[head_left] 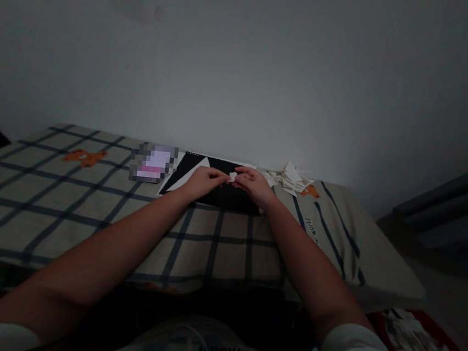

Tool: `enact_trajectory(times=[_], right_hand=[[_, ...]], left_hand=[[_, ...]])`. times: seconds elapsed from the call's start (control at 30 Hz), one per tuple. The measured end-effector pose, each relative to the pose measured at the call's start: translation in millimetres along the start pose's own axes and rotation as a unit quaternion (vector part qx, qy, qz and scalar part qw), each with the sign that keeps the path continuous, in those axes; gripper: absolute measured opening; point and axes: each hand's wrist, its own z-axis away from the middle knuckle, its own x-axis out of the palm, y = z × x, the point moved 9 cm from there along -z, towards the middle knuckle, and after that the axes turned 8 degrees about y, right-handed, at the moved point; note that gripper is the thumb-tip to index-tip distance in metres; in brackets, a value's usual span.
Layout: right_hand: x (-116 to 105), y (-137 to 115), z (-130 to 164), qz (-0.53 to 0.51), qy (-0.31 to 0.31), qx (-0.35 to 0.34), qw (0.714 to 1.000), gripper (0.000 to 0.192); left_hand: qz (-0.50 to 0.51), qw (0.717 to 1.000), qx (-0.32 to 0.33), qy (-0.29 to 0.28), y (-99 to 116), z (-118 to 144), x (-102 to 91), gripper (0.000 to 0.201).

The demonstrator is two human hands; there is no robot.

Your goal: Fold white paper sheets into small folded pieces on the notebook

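Observation:
Over a black board with a white border, both my hands meet at a small white piece of paper. My left hand pinches the paper's left side between thumb and fingertips. My right hand grips its right side, fingers bent around it. The paper looks small and folded, though its details are too dim to make out. A white triangular sheet lies on the board's left part, partly behind my left hand. Just right of my right hand sits a loose pile of white paper pieces.
A blurred-out phone lies left of the board. Everything rests on a checked cloth with orange bear prints, against a grey wall. At lower right, a red container holds more pale paper pieces.

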Motion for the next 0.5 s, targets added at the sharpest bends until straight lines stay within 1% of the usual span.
enact_trajectory(times=[0.1,0.3,0.5], right_hand=[[1.1,-1.2,0.7,-0.002,0.001,0.0,1.0,0.04],[-0.1,-2.3,1.6,-0.002,0.01,0.005,1.0,0.039],[-0.1,-0.2,0.3,0.016,0.002,-0.007,1.0,0.038]], left_hand=[[-0.012,1.0,0.006,-0.004,2.5,1.4,1.2,0.034],[-0.003,1.0,-0.001,-0.001,-0.9,2.6,4.0,0.04],[0.016,0.999,-0.023,-0.031,-3.5,3.6,8.3,0.04]])
